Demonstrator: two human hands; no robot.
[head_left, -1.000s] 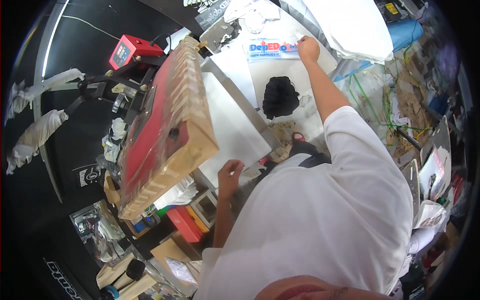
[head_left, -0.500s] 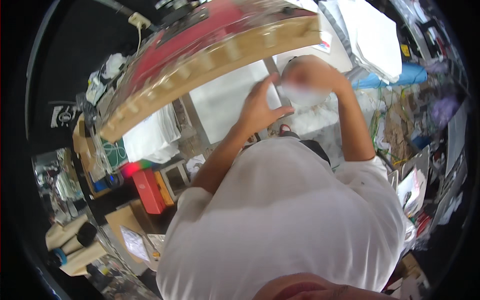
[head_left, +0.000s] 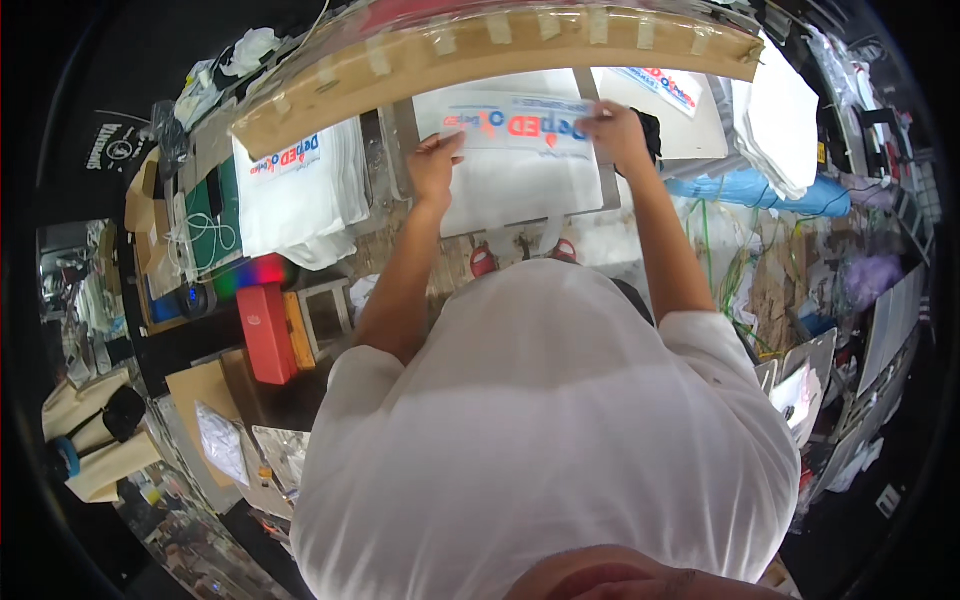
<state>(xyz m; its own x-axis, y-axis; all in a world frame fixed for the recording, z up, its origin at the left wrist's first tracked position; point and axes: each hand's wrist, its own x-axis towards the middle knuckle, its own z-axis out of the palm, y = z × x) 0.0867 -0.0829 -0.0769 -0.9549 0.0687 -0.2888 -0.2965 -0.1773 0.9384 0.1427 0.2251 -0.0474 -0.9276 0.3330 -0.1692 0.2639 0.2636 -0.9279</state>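
Observation:
A clear film sheet (head_left: pixel 520 122) with red and blue printed lettering stretches between my two hands, slightly blurred. My right hand (head_left: pixel 618 140) pinches its right end. At its lower left edge, my left hand (head_left: pixel 436 168) has its fingers curled together on it. Beneath the film lies a white cloth piece (head_left: pixel 520 195), spread flat on a grey board (head_left: pixel 611 188). The film covers part of the cloth.
A taped cardboard edge (head_left: pixel 480 55) juts over the far side. Printed white cloth pieces (head_left: pixel 300 200) are stacked at left. More printed film (head_left: pixel 660 88) lies at right, near a white stack (head_left: pixel 785 120). A red box (head_left: pixel 266 335) stands at lower left.
My left hand has gone from spread fingers to curled on the film and moved left. The film is now stretched out between both hands. The view has shifted, showing more printed sheets.

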